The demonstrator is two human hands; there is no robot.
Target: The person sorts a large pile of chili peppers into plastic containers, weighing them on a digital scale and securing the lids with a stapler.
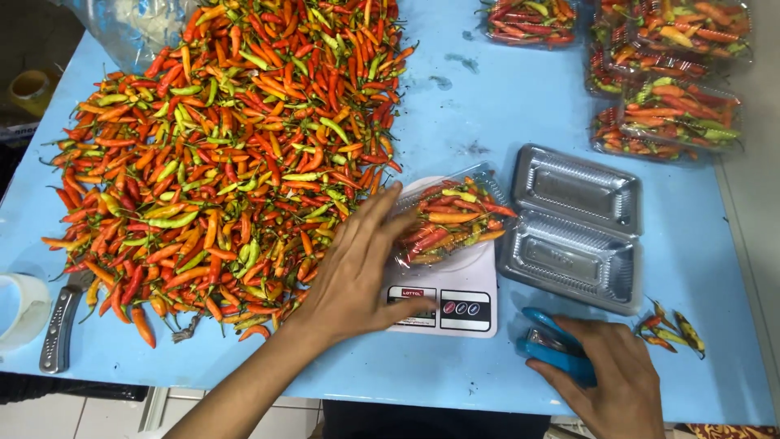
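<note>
The left hand [357,272] lay flat, fingers spread, touching the clear plastic box filled with red, orange and green chillies [451,219] on the white kitchen scale [447,305]. The right hand [609,378] was closed over the blue stapler [552,345] on the blue table [479,97].

A light blue tabletop [487,106] fills nearly the whole view, lit evenly and bright, with a few dark smudges near its far middle. Below its near edge shows a pale tiled floor [106,415]. At the far left lies a dim, shadowed corner, and along the right runs a strip of grey floor [760,211].
</note>
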